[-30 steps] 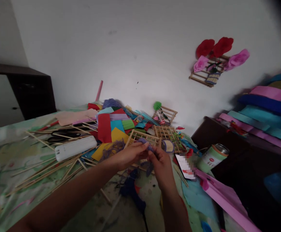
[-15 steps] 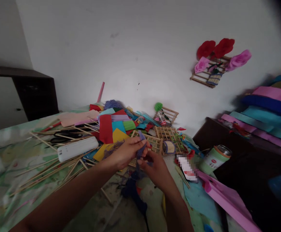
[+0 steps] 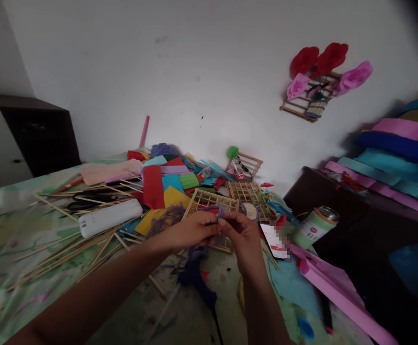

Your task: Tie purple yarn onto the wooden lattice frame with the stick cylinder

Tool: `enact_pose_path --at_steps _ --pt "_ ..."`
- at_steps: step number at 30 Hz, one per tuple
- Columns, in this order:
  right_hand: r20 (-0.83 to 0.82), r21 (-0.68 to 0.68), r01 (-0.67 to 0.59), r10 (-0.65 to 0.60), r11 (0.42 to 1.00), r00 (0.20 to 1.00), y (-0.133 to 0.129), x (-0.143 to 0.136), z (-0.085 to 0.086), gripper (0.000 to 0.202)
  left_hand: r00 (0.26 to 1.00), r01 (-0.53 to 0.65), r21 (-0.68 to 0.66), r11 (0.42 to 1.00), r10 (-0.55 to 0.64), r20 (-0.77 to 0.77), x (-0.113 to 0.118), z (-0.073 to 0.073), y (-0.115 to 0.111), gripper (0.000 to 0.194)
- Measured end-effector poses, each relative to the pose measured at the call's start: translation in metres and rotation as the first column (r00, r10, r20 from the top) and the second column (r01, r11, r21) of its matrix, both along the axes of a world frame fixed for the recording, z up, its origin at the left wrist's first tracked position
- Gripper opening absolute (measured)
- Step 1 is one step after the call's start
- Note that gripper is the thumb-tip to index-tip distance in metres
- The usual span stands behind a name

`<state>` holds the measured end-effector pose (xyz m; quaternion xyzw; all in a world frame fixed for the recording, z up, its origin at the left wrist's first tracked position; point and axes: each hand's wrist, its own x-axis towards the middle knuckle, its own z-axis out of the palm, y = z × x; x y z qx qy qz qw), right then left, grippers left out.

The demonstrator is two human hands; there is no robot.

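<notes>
Both of my hands meet over the middle of the table, fingers pinched on a small bundle of purple yarn (image 3: 220, 212). My left hand (image 3: 197, 229) is closed on the yarn from the left. From the right, my right hand (image 3: 240, 234) pinches the same strands between thumb and fingers. Behind and partly below them lies a wooden stick lattice (image 3: 212, 197), half hidden by the hands. Loose purple yarn (image 3: 167, 219) lies tangled beside my left wrist. A blue glue gun (image 3: 197, 282) rests on the table below the hands.
Wooden sticks (image 3: 56, 256), a white power bank (image 3: 111, 218) and black scissors (image 3: 94, 199) lie on the left. Coloured paper sheets (image 3: 154, 186) are piled at the back. To the right are a phone (image 3: 275, 239), a green-wrapped jar (image 3: 315, 227) and pink paper (image 3: 341, 292).
The yarn bundle that stood upright between my fingers now lies lower and more bent. My hands have come level, fingertips together, and the view has shifted slightly.
</notes>
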<state>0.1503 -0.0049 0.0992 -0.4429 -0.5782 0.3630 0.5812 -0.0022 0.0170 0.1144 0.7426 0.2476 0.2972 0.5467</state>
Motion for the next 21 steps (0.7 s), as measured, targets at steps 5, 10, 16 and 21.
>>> enact_pose_path --at_steps 5,10,16,21 --pt "-0.088 -0.01 -0.001 0.0 1.0 0.996 0.0011 0.0013 0.0027 0.016 0.998 -0.041 -0.09 0.995 0.044 0.035 0.0001 -0.0022 0.0007 0.03" --pt "-0.143 0.005 -0.03 0.031 1.0 0.989 0.0021 0.0014 0.0036 0.012 0.993 -0.076 -0.089 0.993 0.083 0.082 0.0008 -0.0019 0.0015 0.026" --pt "-0.186 -0.004 -0.025 0.023 1.0 0.982 0.0055 0.0034 -0.002 0.012 0.981 -0.068 -0.147 0.987 0.093 0.172 0.0025 -0.0001 0.0014 0.027" --pt "-0.221 -0.009 -0.043 0.04 0.999 0.975 0.0062 0.0035 -0.0038 0.014 0.967 -0.098 -0.213 0.972 0.144 0.21 0.0032 0.0018 0.0005 0.023"
